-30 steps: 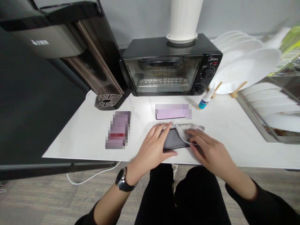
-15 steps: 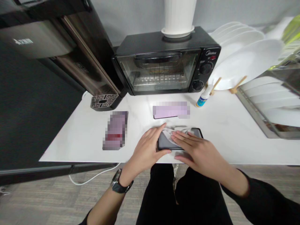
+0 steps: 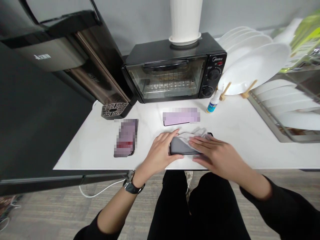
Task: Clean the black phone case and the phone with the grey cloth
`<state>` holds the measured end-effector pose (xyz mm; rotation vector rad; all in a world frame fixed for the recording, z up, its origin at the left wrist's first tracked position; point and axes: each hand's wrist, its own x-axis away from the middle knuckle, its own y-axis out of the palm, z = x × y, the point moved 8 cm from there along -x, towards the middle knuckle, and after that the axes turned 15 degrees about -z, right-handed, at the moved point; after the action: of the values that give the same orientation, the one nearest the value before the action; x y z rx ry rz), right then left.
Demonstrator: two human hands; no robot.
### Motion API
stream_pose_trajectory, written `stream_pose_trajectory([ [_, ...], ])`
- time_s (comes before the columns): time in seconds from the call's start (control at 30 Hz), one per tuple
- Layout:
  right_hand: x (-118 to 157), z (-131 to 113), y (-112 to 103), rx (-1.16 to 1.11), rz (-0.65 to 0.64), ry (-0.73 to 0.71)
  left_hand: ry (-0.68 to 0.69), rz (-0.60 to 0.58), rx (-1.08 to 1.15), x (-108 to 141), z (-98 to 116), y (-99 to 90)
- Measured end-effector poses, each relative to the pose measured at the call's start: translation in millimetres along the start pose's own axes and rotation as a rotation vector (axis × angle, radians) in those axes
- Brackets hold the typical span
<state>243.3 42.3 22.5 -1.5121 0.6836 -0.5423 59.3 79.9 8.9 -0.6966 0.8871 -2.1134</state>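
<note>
Phone (image 3: 180, 147) lies flat near the front edge of the counter (image 3: 240, 133), and we see the left hand (image 3: 160, 155) gripping its left end, thumb on the near side and fingers curled over the far side. The right hand (image 3: 215, 156) lies open and flat, pressing a pale cloth (image 3: 193, 136) onto the screen (the cloth bunches toward the far edge). Near the counter's back edge we see a black oven (image 3: 172, 75) and a small bottle (image 3: 212, 104).

— Any readable text?
— "Midea" in white on the toaster oven (image 3: 175, 71), above the knobs. Pale logo on the black appliance (image 3: 50, 56), too blurred to read. Bottle (image 3: 212, 105) label illegible.
</note>
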Motion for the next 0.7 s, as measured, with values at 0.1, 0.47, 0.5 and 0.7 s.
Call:
stream_pose_trajectory([
  [0.1, 20.2, 16.7, -4.6, 0.075, 0.009, 0.049, 0.003, -0.012, 0.020, -3.9, 1.5, -0.4],
  [0.47, -12.6, 2.8, 2.6, -0.050, -0.044, -0.075, 0.026, -0.007, -0.068, 0.7, 4.6, 1.5],
  [0.5, -3.2, 11.1, 2.2, -0.029, -0.041, -0.056, 0.037, -0.029, -0.101, 0.6, 8.1, -0.2],
  [0.7, 10.9, 4.8, -1.1, -0.029, 0.020, -0.145, 0.126, 0.013, -0.266, -45.3, 19.5, -46.7],
])
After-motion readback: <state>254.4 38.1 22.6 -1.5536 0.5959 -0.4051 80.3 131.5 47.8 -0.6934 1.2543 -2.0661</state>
